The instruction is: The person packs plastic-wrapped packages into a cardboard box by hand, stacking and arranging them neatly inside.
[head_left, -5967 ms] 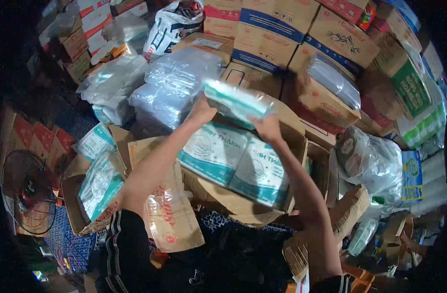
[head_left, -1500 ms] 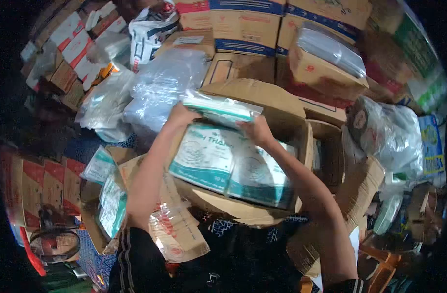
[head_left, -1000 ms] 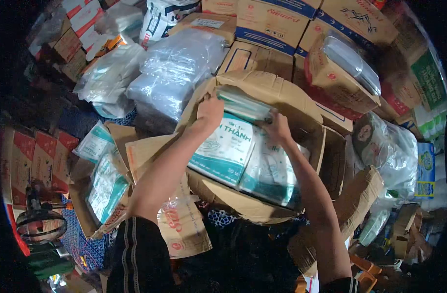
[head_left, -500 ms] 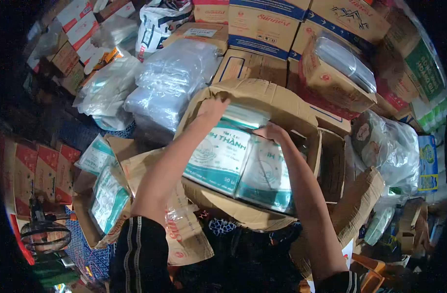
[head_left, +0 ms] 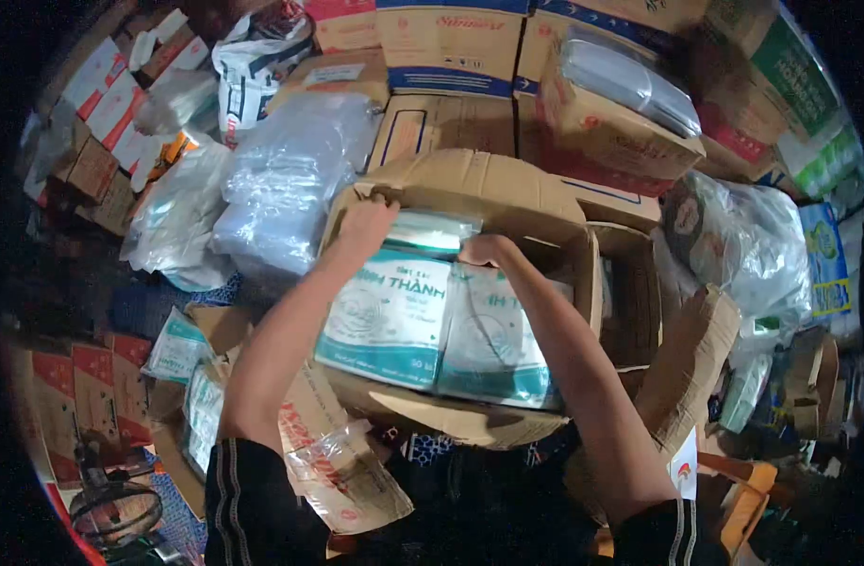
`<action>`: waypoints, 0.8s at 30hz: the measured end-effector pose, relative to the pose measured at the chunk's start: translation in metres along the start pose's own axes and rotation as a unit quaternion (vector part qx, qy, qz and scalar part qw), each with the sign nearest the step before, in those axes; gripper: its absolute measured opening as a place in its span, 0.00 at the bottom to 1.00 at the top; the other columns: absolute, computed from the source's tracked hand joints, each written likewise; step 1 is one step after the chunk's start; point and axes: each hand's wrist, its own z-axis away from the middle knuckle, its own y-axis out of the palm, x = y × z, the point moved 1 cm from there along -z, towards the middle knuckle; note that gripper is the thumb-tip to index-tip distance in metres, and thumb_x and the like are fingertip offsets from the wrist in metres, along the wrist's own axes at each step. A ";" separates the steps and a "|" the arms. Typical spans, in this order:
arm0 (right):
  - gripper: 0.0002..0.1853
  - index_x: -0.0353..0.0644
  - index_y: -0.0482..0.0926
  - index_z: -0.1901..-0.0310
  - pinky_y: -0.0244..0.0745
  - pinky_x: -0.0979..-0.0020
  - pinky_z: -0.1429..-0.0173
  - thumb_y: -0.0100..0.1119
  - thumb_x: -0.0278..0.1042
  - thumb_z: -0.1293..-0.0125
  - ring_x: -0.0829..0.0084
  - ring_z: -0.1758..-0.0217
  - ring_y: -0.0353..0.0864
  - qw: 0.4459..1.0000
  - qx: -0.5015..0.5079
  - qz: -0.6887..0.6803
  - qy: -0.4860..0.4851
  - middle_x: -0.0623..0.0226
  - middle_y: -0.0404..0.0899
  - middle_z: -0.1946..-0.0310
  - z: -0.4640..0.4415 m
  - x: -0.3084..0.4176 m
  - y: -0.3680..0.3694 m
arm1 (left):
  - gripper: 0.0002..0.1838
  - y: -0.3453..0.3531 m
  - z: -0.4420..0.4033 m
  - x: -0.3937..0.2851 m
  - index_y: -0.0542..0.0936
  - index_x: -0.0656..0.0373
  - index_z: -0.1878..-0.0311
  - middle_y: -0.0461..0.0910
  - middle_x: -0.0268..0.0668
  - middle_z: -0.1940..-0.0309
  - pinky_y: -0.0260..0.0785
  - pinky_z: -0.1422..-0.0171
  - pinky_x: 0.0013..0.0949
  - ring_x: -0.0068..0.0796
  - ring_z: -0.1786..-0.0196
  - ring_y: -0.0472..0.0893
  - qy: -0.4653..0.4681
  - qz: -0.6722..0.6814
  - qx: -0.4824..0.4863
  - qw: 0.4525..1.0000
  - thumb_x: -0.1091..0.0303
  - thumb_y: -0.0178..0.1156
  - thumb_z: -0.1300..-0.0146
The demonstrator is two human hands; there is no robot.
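An open cardboard box [head_left: 432,407] holds flat white-and-teal packs; one pack [head_left: 385,316] lies at the left and another [head_left: 498,344] beside it at the right. Behind them a further pack [head_left: 432,231] is tucked on edge along the box's back wall. My left hand [head_left: 368,226] is at the left end of this rear pack, with bent fingers near the box's back left corner. At its right end is my right hand [head_left: 487,251], fingers curled and knuckles up. What the fingertips of both hands grip is hidden.
Clear plastic bundles [head_left: 290,179] lie at the back left. Closed cartons [head_left: 451,47] are stacked behind. A smaller open box [head_left: 630,302] adjoins on the right, near a filled plastic bag [head_left: 743,245]. A fan [head_left: 116,514] stands at lower left.
The rear pack, earlier held up above the box, has gone down into it along the back wall. Both hands have come down with it and remain at its ends. The view has shifted slightly.
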 end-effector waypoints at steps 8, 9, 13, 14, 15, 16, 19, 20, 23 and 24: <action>0.27 0.39 0.78 0.48 0.72 0.60 0.48 0.54 0.54 0.40 0.64 0.50 0.77 0.991 0.057 -0.123 0.017 0.59 0.78 0.48 0.004 -0.014 -0.006 | 0.15 -0.025 -0.008 -0.006 0.75 0.58 0.49 0.76 0.52 0.54 0.73 0.53 0.47 0.56 0.55 0.79 -0.100 0.195 0.049 0.975 0.72 0.52 0.40; 0.29 0.40 0.77 0.46 0.71 0.61 0.45 0.55 0.55 0.40 0.65 0.47 0.76 0.978 0.079 -0.194 0.005 0.60 0.77 0.46 0.003 -0.021 -0.006 | 0.15 -0.025 -0.006 -0.009 0.75 0.58 0.49 0.75 0.53 0.51 0.73 0.51 0.48 0.58 0.54 0.79 -0.104 0.207 0.057 0.971 0.72 0.52 0.40; 0.38 0.45 0.65 0.33 0.59 0.65 0.32 0.57 0.60 0.40 0.64 0.35 0.66 0.925 0.013 -0.377 -0.037 0.62 0.65 0.33 0.065 0.011 -0.029 | 0.17 -0.012 -0.001 -0.014 0.76 0.58 0.46 0.74 0.55 0.49 0.72 0.48 0.45 0.56 0.51 0.78 -0.123 0.299 0.049 0.945 0.71 0.54 0.40; 0.40 0.45 0.63 0.32 0.57 0.65 0.30 0.56 0.63 0.40 0.64 0.32 0.63 0.914 -0.012 -0.402 -0.058 0.62 0.62 0.31 0.063 0.011 -0.025 | 0.18 -0.007 0.002 -0.009 0.75 0.58 0.46 0.74 0.55 0.49 0.72 0.48 0.44 0.56 0.51 0.78 -0.138 0.341 0.056 0.928 0.71 0.55 0.40; 0.42 0.46 0.61 0.30 0.54 0.65 0.28 0.54 0.65 0.40 0.63 0.30 0.60 0.900 -0.036 -0.426 -0.080 0.61 0.60 0.30 0.060 0.012 -0.020 | 0.19 -0.001 0.004 -0.004 0.75 0.58 0.45 0.74 0.55 0.49 0.72 0.48 0.44 0.55 0.51 0.78 -0.153 0.383 0.063 0.909 0.71 0.55 0.41; 0.44 0.46 0.58 0.29 0.51 0.65 0.26 0.52 0.68 0.40 0.63 0.28 0.56 0.899 -0.056 -0.421 -0.110 0.61 0.56 0.29 0.050 0.011 -0.014 | 0.20 -0.005 0.004 -0.001 0.75 0.59 0.44 0.74 0.55 0.50 0.72 0.48 0.43 0.55 0.51 0.78 -0.151 0.392 0.085 0.903 0.72 0.56 0.41; 0.50 0.50 0.54 0.28 0.54 0.59 0.28 0.36 0.81 0.44 0.60 0.26 0.54 0.948 -0.046 -0.305 -0.077 0.61 0.54 0.27 0.016 0.000 0.002 | 0.17 0.011 0.001 0.010 0.73 0.60 0.46 0.74 0.57 0.51 0.74 0.51 0.44 0.54 0.53 0.79 -0.015 0.256 0.034 0.966 0.70 0.52 0.38; 0.53 0.53 0.53 0.28 0.58 0.56 0.30 0.29 0.86 0.46 0.58 0.27 0.54 0.968 -0.025 -0.246 -0.050 0.61 0.54 0.28 0.004 -0.004 0.007 | 0.16 0.012 -0.003 0.007 0.73 0.61 0.47 0.74 0.58 0.51 0.75 0.52 0.45 0.54 0.54 0.79 0.048 0.179 -0.014 0.983 0.69 0.49 0.36; 0.47 0.42 0.64 0.33 0.63 0.59 0.35 0.31 0.78 0.38 0.54 0.37 0.71 0.979 -0.157 -0.124 -0.032 0.52 0.68 0.36 0.007 0.005 0.002 | 0.20 -0.003 -0.006 -0.009 0.73 0.62 0.46 0.75 0.56 0.52 0.75 0.52 0.44 0.55 0.54 0.79 -0.060 0.238 0.059 0.968 0.73 0.57 0.43; 0.44 0.41 0.66 0.35 0.63 0.58 0.35 0.33 0.74 0.36 0.53 0.40 0.73 0.983 -0.152 -0.095 0.041 0.50 0.71 0.39 0.024 0.012 -0.008 | 0.22 -0.004 -0.008 -0.009 0.74 0.61 0.46 0.76 0.55 0.54 0.74 0.51 0.44 0.54 0.53 0.78 -0.057 0.197 0.055 0.977 0.72 0.61 0.46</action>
